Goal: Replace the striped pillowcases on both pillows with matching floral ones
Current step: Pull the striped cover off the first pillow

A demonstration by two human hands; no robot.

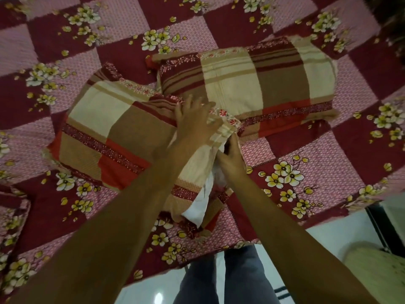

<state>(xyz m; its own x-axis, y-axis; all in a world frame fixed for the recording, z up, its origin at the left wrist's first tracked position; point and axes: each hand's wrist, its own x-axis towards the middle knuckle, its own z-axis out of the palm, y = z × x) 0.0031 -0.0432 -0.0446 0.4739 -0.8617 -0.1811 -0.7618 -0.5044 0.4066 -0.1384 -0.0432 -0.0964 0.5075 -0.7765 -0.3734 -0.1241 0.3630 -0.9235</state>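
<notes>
Head view: left hand (194,126) fingers flat on striped pillowcase (122,130); right hand (230,160) fingers hidden inside, grasp unclear.

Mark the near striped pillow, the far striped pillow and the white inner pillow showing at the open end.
near striped pillow (131,132): head view, brown patch on its top face.
far striped pillow (230,88): head view, cream patch on its top face.
white inner pillow (196,207): head view, exposed corner at the opening.
</notes>
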